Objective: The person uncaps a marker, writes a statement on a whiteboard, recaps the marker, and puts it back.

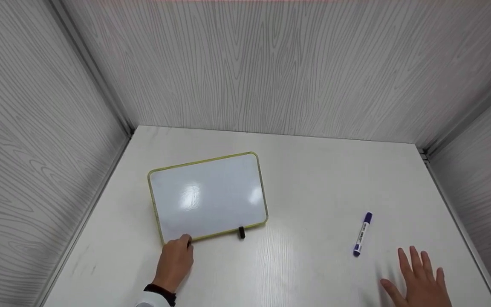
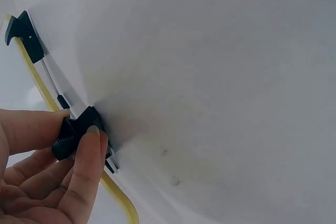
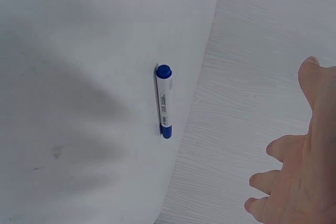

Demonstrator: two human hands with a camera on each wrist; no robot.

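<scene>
A small whiteboard [image 1: 215, 187] with a yellow frame lies slightly turned on the table, left of the middle. At its near left corner my left hand [image 1: 176, 260] pinches a black plastic clip [image 2: 79, 129] between thumb and fingers. The left wrist view shows this clip on the yellow edge, with a thin metal rod beside it. Farther along the same edge sits another black clip [image 1: 241, 233]. My right hand [image 1: 422, 281], fingers spread, is over the table at the near right and holds nothing. A blue-capped white marker [image 1: 362, 234] lies just beyond its fingertips.
A white table [image 1: 313, 179] carries the board and marker. Grey wood-grained panels stand around it: a back wall [image 1: 262, 68], a left wall [image 1: 15, 149] and a right wall [image 1: 484, 162].
</scene>
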